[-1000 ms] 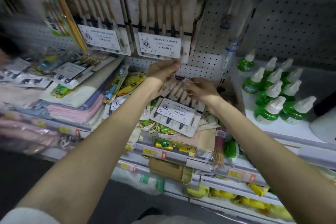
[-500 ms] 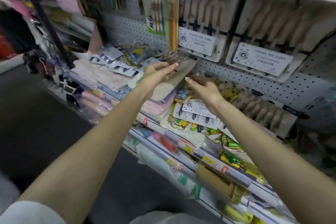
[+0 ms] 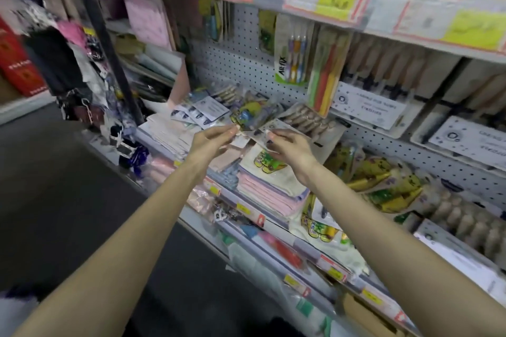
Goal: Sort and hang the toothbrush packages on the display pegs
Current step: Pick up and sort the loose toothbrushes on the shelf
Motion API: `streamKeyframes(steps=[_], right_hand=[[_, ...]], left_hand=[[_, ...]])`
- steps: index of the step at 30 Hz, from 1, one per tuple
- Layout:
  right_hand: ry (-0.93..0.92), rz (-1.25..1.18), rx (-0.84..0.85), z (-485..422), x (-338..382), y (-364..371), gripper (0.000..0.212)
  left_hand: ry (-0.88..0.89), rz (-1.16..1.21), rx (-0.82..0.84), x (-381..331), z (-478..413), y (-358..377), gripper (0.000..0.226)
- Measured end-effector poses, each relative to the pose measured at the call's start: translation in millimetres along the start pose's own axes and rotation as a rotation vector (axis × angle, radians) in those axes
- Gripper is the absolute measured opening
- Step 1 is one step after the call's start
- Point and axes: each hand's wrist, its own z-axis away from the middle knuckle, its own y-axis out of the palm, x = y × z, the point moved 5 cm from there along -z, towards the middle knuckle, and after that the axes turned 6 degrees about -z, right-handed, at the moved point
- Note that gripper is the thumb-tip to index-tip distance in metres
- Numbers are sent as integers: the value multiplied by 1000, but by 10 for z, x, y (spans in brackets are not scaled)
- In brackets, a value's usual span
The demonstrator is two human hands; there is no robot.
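My left hand [image 3: 210, 142] and my right hand [image 3: 290, 145] both pinch the near edge of a flat toothbrush package [image 3: 269, 128] with a white card, held over the shelf pile. Just behind it lies a clear package with a yellow and blue toothbrush [image 3: 246, 115]. On the pegboard [image 3: 241, 63] hang a multicolour toothbrush pack [image 3: 294, 60], an orange and green pack [image 3: 327, 74] and big white packs of wooden-handled brushes [image 3: 383, 90]. More loose packages [image 3: 200, 109] lie on the shelf to the left.
Folded pink and cream towels [image 3: 265, 189] are stacked under my hands. Yellow children's toothbrush packs [image 3: 383, 186] lie at the right. Price-label rails [image 3: 315, 262] line the shelf's front edge. Bags and black accessories [image 3: 82, 96] hang at the left, over a dark floor.
The view has swung left along the shelf. Both hands left the white pack at the right and came together on a package further left, lifted off the pile.
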Motion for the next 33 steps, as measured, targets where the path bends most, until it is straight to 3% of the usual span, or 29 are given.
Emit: streamKeyframes(steps=[8,13,19,24,28,33], right_hand=[[-48,150,23,-639,248,243,1],[-22,168,-14,-1085,439,217,23],[34,199,-222,-1814,241,54,19],[93,202,-305,-1945,117,93,19],[124,242,-341,-2173,-43,111,42],[151,310,-431,-2170,26,234,49]], left_hand=[[-1,40,-43,-36,-695,-297,32],[-20,70,-62,-125,-1262,-242,18],[6,47,-89,-172,-1905,-117,14],[-32,-195,16,-36,-2358,31,32],[-16,-324,167,29,-2569,110,6],[5,-469,322,44,-2689,175,13]])
